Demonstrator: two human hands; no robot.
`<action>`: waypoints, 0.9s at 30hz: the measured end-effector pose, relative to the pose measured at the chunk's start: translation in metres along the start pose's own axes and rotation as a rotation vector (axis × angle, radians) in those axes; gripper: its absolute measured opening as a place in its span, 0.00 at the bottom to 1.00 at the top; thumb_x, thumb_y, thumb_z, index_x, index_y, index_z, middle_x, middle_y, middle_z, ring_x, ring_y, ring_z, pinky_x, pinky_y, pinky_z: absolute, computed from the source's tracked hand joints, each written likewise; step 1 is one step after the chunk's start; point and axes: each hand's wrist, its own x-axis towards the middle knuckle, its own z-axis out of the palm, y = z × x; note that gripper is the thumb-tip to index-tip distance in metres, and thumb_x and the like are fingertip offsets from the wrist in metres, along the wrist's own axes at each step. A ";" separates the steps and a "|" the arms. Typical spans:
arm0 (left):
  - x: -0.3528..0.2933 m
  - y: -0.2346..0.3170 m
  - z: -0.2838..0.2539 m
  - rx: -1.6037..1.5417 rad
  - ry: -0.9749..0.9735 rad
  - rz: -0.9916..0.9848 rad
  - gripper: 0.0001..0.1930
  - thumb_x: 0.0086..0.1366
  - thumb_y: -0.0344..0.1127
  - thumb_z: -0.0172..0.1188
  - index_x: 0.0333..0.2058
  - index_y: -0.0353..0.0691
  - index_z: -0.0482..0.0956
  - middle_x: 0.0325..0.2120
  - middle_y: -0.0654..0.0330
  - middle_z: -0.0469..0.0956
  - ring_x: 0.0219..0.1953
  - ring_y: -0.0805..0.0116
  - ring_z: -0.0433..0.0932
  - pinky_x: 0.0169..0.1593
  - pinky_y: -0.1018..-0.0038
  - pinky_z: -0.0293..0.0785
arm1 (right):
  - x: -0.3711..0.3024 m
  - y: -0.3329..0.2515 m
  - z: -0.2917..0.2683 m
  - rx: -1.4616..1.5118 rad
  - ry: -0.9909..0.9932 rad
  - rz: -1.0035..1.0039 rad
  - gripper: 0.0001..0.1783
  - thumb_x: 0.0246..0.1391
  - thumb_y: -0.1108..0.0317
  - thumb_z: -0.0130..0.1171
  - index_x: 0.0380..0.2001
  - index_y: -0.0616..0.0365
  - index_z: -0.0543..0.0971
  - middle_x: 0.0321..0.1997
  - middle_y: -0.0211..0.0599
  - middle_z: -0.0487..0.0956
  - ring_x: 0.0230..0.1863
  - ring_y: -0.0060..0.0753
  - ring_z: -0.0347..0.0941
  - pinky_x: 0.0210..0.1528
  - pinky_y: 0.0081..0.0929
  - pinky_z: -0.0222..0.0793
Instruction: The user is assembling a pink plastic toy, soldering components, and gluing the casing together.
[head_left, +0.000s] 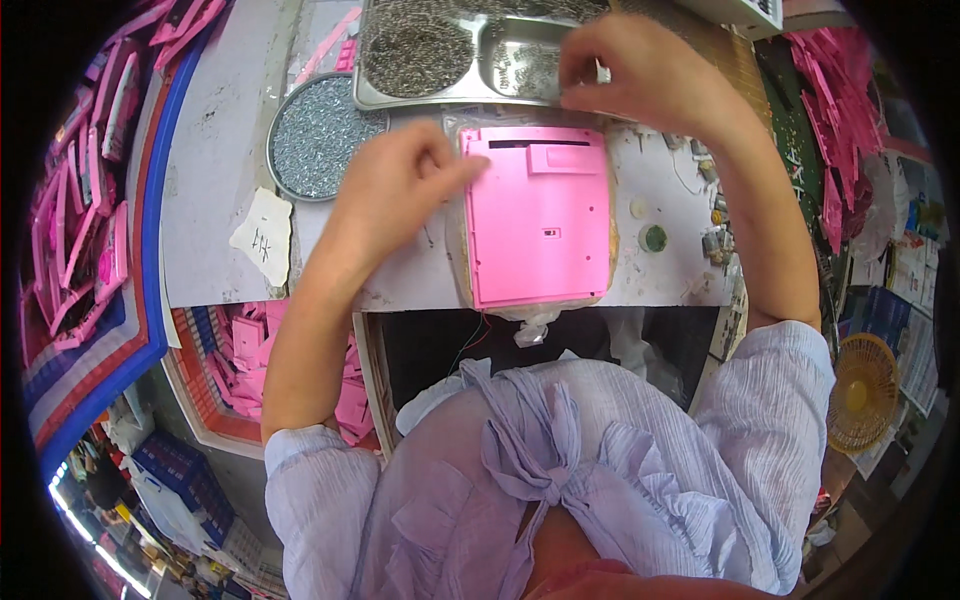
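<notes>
A pink plastic panel [540,240] with a dark slot near its far edge lies flat on a plastic-wrapped pad [462,255]. My left hand [400,185] is at the panel's far left corner, fingers curled in and thumb side toward the pink edge. Whatever its fingertips pinch is too small to make out. Over the right compartment of a metal tray [425,98] hangs my right hand [640,75], slightly blurred, fingers bent together. A small pale spot shows at its fingertips. Small dark screws [415,55] fill the tray's left compartment.
A round dish of silvery small parts [325,135] stands left of the panel, with a torn white paper [265,237] nearby. Right of it are a small green-filled cap [653,238] and several small metal parts [717,240]. Pink pieces [85,210] are heaped at far left.
</notes>
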 end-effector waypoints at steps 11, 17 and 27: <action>-0.024 -0.071 -0.046 0.593 0.397 -0.010 0.06 0.61 0.39 0.69 0.32 0.45 0.87 0.34 0.61 0.82 0.43 0.56 0.79 0.49 0.56 0.67 | 0.136 -0.106 0.105 -0.579 0.221 -0.631 0.07 0.50 0.66 0.64 0.30 0.53 0.87 0.38 0.33 0.85 0.54 0.41 0.75 0.50 0.41 0.72; -0.018 -0.092 -0.048 0.580 0.467 -0.030 0.05 0.62 0.37 0.68 0.32 0.43 0.86 0.33 0.59 0.82 0.40 0.55 0.80 0.46 0.58 0.69 | 0.144 -0.125 0.097 -0.536 0.172 -0.495 0.08 0.51 0.66 0.64 0.33 0.51 0.89 0.42 0.27 0.86 0.57 0.35 0.75 0.53 0.44 0.70; -0.001 -0.104 -0.045 0.727 0.559 0.085 0.08 0.65 0.39 0.67 0.33 0.41 0.85 0.32 0.59 0.83 0.38 0.57 0.81 0.45 0.60 0.71 | 0.103 -0.089 0.082 -0.164 0.555 -0.493 0.06 0.51 0.67 0.65 0.30 0.55 0.86 0.34 0.36 0.84 0.47 0.41 0.76 0.49 0.40 0.71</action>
